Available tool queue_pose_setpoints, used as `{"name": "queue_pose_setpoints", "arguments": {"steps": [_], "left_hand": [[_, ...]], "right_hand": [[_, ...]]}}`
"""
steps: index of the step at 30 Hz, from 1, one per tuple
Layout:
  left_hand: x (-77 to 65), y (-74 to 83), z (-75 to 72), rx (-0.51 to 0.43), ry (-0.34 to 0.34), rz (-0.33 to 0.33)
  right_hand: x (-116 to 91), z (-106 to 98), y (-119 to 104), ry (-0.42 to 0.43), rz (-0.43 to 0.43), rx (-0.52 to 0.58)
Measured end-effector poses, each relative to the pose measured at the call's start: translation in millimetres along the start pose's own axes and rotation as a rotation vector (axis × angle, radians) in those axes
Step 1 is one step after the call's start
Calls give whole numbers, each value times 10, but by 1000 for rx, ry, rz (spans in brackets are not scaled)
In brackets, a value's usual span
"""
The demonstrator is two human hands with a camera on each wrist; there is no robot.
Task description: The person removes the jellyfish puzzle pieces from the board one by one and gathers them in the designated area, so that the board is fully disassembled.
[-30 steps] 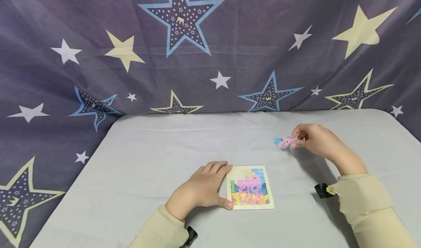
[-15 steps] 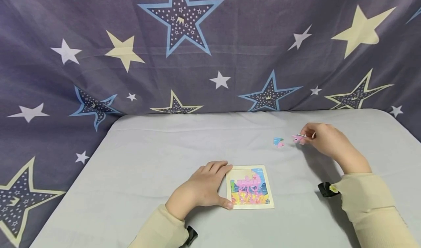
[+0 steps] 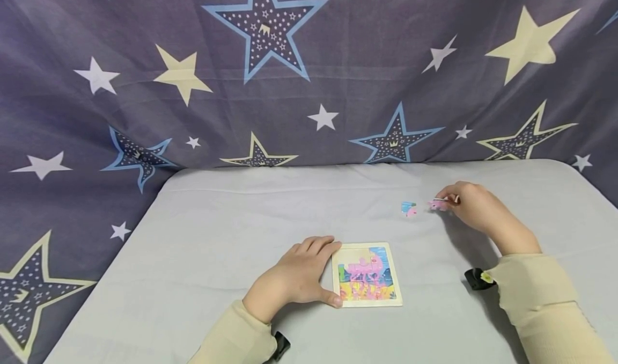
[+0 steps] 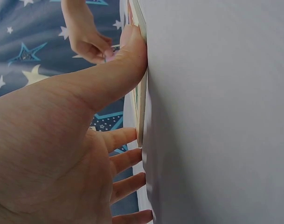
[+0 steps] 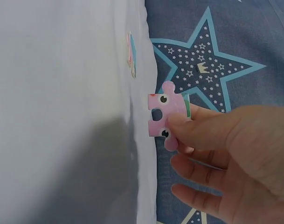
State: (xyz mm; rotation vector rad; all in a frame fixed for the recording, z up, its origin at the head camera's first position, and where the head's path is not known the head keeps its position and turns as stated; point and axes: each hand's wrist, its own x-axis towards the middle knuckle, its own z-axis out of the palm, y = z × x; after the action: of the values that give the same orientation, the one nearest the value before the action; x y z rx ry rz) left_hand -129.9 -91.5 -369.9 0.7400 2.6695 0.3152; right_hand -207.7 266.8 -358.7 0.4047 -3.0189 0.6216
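A square wooden jigsaw puzzle board (image 3: 396,278) lies on the pale cloth, its pink animal scene partly filled and bare wood showing at its upper left. My left hand (image 3: 296,273) rests along the board's left edge, thumb at the lower corner and straight fingers at the upper one; the left wrist view shows the thumb (image 4: 116,70) against the rim. Between thumb and fingers my right hand (image 3: 475,205) pinches a pink puzzle piece (image 5: 166,116) with two printed eyes, held above the cloth. Left of it lies a loose blue and pink puzzle piece (image 3: 409,209).
A light grey cloth (image 3: 217,235) covers the flat surface. Behind it, and down its left side, hangs a dark purple curtain (image 3: 352,58) printed with stars. Each sleeve cuff has a black device (image 3: 478,279) at the wrist.
My right hand has drawn the pink piece rightward, apart from the blue and pink one, then tilted it slightly. The left hand and the board stay where they were.
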Motion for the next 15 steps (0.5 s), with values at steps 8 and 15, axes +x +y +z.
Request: {"name": "queue_pose_setpoints", "arguments": {"steps": [8, 15], "left_hand": [[0, -17, 10, -4, 3, 4], [1, -19, 17, 6, 3, 3]], "right_hand": [[32, 57, -14, -37, -36, 11], [42, 109, 0, -50, -24, -2]]}}
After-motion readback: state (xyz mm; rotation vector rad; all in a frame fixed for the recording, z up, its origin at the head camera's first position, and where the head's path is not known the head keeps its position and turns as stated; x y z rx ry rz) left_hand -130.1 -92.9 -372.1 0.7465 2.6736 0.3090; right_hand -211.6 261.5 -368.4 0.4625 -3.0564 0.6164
